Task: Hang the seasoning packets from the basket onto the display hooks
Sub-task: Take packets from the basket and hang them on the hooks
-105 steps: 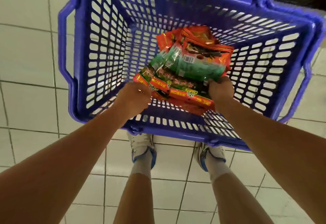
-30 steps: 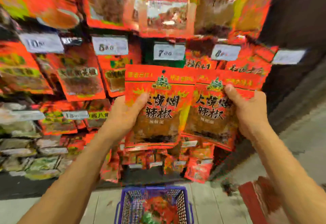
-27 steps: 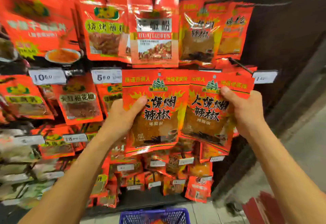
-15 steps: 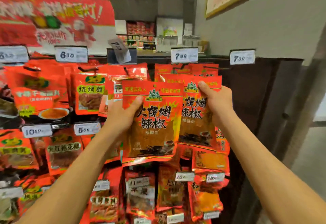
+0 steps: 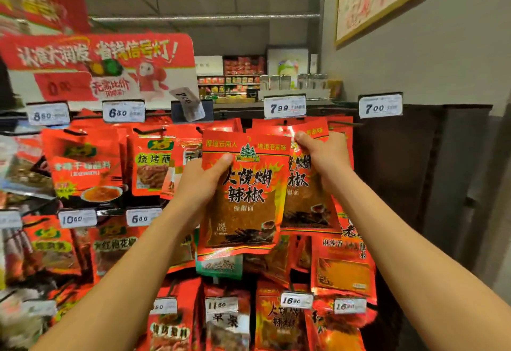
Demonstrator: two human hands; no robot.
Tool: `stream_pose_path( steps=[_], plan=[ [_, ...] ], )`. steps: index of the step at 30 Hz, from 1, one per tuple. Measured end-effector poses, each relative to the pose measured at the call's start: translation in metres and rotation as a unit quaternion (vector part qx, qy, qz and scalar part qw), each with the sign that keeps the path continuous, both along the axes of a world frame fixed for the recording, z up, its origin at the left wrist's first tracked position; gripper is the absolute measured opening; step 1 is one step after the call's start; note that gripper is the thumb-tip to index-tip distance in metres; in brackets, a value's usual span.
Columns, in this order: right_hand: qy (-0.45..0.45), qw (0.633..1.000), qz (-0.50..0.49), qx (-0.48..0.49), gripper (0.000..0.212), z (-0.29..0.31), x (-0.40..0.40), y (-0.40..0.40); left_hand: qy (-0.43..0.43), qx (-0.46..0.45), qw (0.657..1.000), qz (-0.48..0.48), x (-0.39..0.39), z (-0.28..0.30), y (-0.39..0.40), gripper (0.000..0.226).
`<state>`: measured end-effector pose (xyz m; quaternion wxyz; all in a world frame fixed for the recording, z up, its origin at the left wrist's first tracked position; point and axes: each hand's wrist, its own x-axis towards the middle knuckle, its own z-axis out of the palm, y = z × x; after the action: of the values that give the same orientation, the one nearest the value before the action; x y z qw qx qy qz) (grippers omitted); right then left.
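- The left hand [image 5: 203, 182] grips a red chilli packet [image 5: 243, 193] by its left edge, thumb across the front and fingers hidden behind, holding it upright before the rack.
- The right hand [image 5: 322, 154] pinches a second packet [image 5: 307, 182] at its top edge; this one sits behind and to the right of the first, partly covered by it.
- Both packets stand with the long axis vertical, tops up, which suits hanging.
- The right packet's top lies just below the 7.99 tag [image 5: 284, 106], among the red packets already hanging in that column.
- The hook itself cannot be made out behind the packets and fingers; a bare hook [image 5: 345, 123] juts out just to the right, under the 7.00 tag [image 5: 381, 107].
- The hang hole in either held packet is not visible.
- Judgement: the right hand is nearer a hook and higher, so its packet likely goes on first. The move turns on bringing that packet's top in line with the hook tip, which lies up and slightly behind the fingers, then pushing it back along the hook.
- The left packet waits lower, well in front of the rack.
- The basket is out of view.
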<state>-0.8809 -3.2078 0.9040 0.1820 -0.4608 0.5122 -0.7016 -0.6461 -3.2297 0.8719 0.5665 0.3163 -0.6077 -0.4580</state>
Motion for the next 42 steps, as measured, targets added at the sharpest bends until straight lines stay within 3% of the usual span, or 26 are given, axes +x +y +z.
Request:
stream_pose_path(
  steps=[5,19,25,30,36,42],
  plan=[
    [-0.055,0.998,-0.003,0.01,0.016,0.008,-0.003,-0.013,-0.004,-0.012,1.0,0.019,-0.004,0.007,-0.004,0.013],
    [0.01,0.994,-0.102,0.037,0.026,0.016,-0.003,-0.041,0.001,-0.001,1.0,-0.024,-0.007,0.0,-0.021,0.014],
    [-0.009,0.994,-0.075,0.079,0.022,0.018,-0.012,-0.074,0.004,0.006,1.0,-0.027,-0.005,-0.001,-0.029,0.015],
    [-0.043,0.991,-0.052,0.118,0.033,0.021,-0.019,-0.121,0.01,0.022,0.999,-0.026,-0.004,-0.004,-0.033,0.017],
    [0.085,0.968,-0.152,0.179,0.046,0.013,-0.031,-0.149,0.015,0.025,0.999,-0.019,-0.013,-0.003,-0.037,0.013],
    [0.087,0.97,-0.138,0.183,0.059,0.004,-0.041,-0.141,0.021,0.035,0.998,-0.038,-0.03,0.0,-0.047,0.008]
  ],
)
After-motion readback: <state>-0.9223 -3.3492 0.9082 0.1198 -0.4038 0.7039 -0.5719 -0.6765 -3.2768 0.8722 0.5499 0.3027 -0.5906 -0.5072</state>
